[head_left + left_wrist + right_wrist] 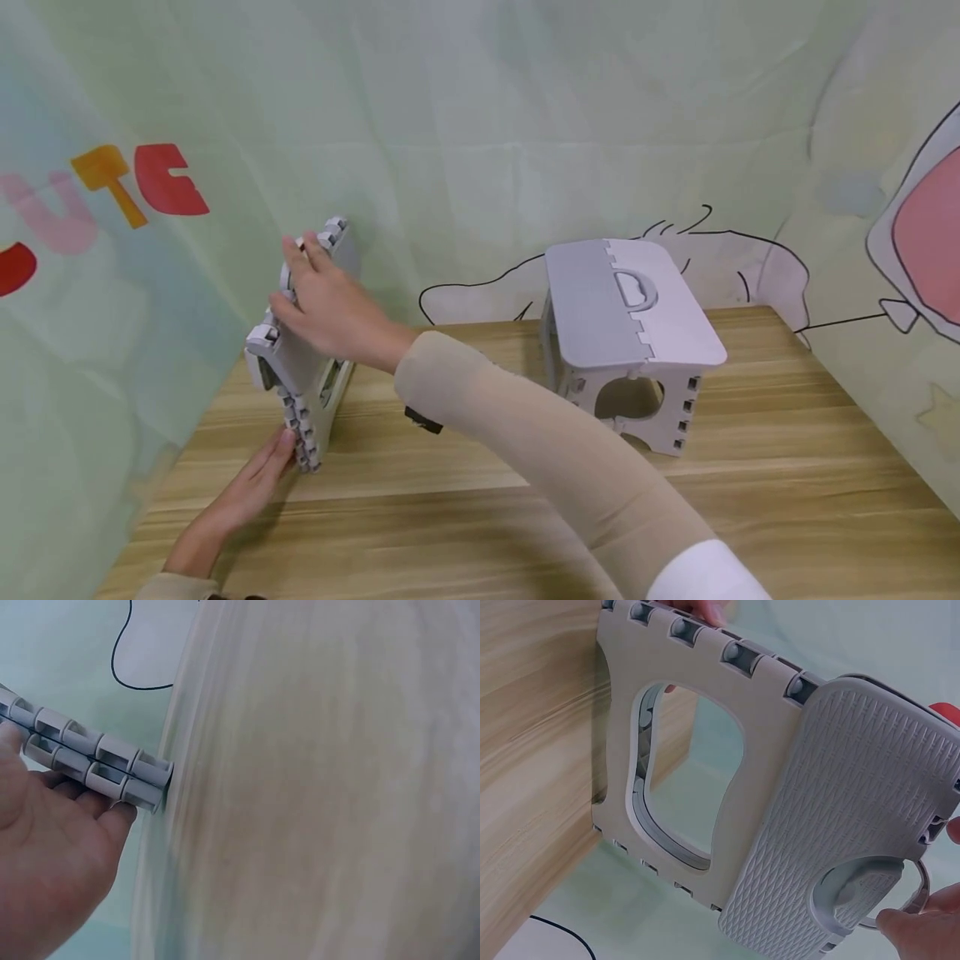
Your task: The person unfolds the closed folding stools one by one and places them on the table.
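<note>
A partly folded grey-and-white folding step stool [296, 362] stands upright at the left of the table, its seat halves folded together and tilted. My left hand [251, 483] grips the hinged edge of its legs low down. In the left wrist view the thumb lies on the near side of the hinge knuckles [97, 754] and the fingers behind. My right hand [333, 312] holds the folded top edge of the seat. The right wrist view shows its thumb and fingers at the handle [924, 889], beside the textured seat half [810, 802] and the leg panel with its large opening.
A second folding step stool [588, 308] stands unfolded at the right rear of the wooden table [465, 533]. A printed cloth backdrop [450, 125] hangs close behind and on both sides of the table.
</note>
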`<state>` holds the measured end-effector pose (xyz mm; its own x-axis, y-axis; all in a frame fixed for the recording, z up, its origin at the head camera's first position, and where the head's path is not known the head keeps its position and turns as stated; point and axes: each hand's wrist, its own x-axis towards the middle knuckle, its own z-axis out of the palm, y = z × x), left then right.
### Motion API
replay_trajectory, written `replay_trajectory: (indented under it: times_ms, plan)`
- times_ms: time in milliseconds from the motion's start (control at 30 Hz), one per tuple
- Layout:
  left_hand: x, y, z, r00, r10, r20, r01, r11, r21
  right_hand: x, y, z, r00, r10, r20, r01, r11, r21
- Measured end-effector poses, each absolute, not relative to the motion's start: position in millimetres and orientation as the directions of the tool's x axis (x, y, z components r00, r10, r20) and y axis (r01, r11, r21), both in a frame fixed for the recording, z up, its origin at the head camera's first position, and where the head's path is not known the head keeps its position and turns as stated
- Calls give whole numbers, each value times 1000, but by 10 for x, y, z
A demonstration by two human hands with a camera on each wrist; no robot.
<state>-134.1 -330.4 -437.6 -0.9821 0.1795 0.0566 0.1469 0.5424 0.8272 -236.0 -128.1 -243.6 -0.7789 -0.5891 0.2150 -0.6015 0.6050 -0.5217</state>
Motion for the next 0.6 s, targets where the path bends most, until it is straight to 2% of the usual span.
replay_trajectory:
  times_ms: [133, 333, 600]
  plan:
    - [-1351, -3317, -4384, -975, 203, 91, 186, 518, 835, -2376, -1341, -2436, -773, -597, 212, -613, 617, -494]
    - [-1383, -3336, -4371, -960, 263, 93, 198, 405, 893, -2383, -1395, -2432, -762, -612, 213, -628, 615, -476]
    - [-1387, -3375, -4391, -949, 294, 113, 210, 322, 923, -2375, -1525, -2431, -774, -598, 207, -621, 652, -435]
